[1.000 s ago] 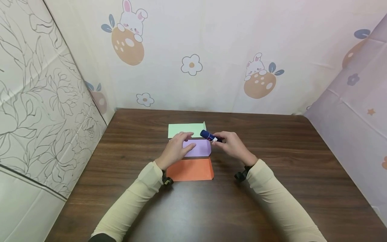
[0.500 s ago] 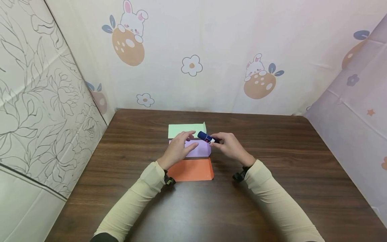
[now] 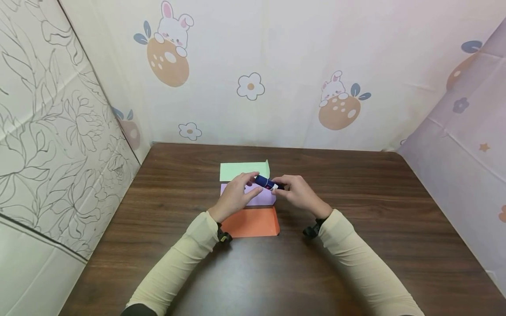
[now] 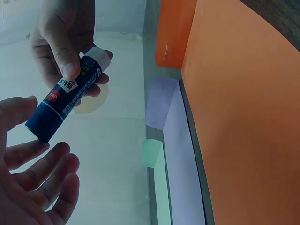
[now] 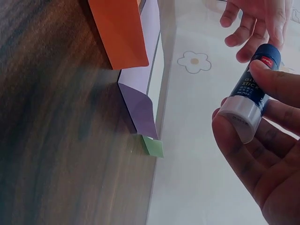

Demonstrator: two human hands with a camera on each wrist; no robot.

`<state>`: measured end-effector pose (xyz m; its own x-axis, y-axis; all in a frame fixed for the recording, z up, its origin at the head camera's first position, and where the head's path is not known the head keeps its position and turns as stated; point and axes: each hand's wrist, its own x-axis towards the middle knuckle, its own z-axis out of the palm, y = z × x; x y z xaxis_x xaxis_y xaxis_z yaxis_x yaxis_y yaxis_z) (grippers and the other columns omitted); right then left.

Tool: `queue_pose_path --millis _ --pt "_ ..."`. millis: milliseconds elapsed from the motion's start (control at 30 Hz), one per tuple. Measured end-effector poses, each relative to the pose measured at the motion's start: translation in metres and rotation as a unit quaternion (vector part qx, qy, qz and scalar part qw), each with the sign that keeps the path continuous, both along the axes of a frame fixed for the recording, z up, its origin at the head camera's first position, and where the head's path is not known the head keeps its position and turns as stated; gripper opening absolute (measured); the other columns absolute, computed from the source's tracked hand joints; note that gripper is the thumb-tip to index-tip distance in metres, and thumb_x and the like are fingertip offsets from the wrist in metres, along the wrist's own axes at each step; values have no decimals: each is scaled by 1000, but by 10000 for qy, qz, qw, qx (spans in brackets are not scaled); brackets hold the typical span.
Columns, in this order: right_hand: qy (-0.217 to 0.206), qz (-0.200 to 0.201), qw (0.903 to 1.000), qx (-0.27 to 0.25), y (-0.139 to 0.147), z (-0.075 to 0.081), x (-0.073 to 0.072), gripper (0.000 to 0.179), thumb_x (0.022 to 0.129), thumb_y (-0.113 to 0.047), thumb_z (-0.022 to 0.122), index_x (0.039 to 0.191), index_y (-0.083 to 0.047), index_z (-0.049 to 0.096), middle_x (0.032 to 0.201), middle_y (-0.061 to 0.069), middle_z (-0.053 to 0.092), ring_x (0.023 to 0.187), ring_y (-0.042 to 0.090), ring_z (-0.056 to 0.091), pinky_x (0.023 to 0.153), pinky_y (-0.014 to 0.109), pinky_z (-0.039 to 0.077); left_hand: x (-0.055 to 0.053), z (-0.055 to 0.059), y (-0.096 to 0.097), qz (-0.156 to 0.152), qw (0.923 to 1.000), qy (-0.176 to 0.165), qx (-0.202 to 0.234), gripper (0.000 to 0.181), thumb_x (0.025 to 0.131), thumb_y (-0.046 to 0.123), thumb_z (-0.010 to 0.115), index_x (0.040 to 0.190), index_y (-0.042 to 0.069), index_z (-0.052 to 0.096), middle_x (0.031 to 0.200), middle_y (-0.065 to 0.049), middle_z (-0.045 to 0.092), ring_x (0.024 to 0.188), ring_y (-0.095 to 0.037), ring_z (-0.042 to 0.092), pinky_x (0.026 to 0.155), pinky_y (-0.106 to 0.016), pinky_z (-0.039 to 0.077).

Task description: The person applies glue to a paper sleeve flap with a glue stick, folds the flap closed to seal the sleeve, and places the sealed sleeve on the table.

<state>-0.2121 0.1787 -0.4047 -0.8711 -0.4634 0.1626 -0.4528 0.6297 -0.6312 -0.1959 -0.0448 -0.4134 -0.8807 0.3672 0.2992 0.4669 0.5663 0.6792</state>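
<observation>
My right hand grips a dark blue glue stick by its white base, tilted above the paper. In the right wrist view, the thumb presses the label of the glue stick and the fingers curl beneath. My left hand is at the blue cap end, thumb and fingers spread around it. In the left wrist view, the left fingers sit close to the cap; whether one touches it is unclear. Below lie a lilac paper piece, a green one and an orange one.
The three paper pieces lie in a column on the dark wooden table, each with a folded flap at its right end. Patterned cloth hangs behind the table. A line-drawn panel stands to the left.
The glue stick has moved a little left and down in the right hand. My left hand has shifted right, so its fingers are now at the cap. The papers stay put.
</observation>
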Motion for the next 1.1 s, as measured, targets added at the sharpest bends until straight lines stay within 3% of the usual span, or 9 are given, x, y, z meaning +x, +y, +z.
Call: queue_pose_path --millis 433,667,1100 --pt "-138 202 9997 -76 -3 -5 3 26 85 -13 75 110 -5 72 94 8 71 71 16 59 64 24 54 0 -1 2 -74 10000 -28 48 42 95 26 64 131 6 57 108 -10 67 98 -21 62 86 -36 52" --pt "-105 335 9994 -30 -5 -1 2 26 87 -15 73 111 -4 72 95 7 72 73 14 60 65 24 54 1 1 2 -102 9998 -139 95 37 97 25 61 129 7 59 104 -8 65 90 -21 59 72 -27 48" --pt "-644 161 9976 -188 -5 1 2 34 87 -21 73 118 -6 69 103 9 72 84 18 63 77 34 58 -4 1 1 -152 9982 495 295 26 97 24 60 117 7 64 101 -7 66 87 -18 58 77 -32 51"
